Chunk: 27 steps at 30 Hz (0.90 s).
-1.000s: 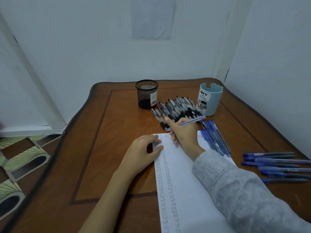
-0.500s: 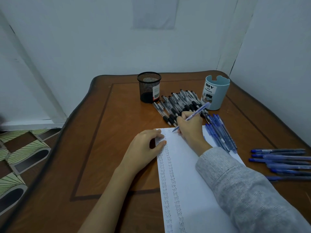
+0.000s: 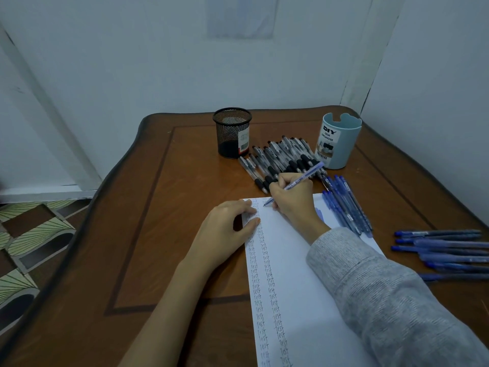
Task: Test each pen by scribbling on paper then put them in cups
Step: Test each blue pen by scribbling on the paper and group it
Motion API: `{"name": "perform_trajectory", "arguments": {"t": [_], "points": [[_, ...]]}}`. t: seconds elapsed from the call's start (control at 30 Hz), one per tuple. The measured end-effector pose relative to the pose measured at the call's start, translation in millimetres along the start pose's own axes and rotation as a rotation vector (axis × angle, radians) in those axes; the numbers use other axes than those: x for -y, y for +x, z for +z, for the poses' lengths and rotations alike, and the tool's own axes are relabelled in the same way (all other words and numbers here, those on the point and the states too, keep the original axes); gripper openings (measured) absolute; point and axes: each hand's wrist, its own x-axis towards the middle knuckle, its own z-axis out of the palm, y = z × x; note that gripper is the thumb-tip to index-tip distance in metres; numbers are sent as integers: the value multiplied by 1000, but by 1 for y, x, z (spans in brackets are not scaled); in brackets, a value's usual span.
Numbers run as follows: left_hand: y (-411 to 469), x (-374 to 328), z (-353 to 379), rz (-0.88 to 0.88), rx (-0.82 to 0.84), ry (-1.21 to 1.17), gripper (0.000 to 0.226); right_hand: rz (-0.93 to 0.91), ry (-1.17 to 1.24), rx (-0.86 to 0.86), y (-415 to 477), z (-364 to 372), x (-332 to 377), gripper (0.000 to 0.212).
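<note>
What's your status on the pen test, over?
Right hand grips blue pen, tip on paper. Left hand presses paper's left edge. Black pens lie between paper and mesh cup, blue cup.

Glossy wooden table point(image 3: 164, 207), black wire-mesh cup point(image 3: 232, 132), ribbed knit sleeve point(image 3: 383, 287).

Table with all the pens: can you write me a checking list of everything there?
Surface: brown wooden table with dark inlaid border.
Job's things: white paper sheet with two columns of "test"; black mesh cup and light blue plastic cup, upright; pile of black-grip pens between them; blue pens beside the paper and more blue pens farther right.
Clutter: nothing seen.
Hands: left hand presses the paper's edge; right hand grips a blue pen, tip at the paper.
Cables: nothing seen.
Surroundings: white walls; patterned floor tiles at left.
</note>
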Motion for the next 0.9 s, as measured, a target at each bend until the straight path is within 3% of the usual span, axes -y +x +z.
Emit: {"name": "perform_trajectory", "arguments": {"t": [0.9], "points": [[-1,-1,-1,-11,19,-1,30,14,7,-53,0,-3,1,47]]}}
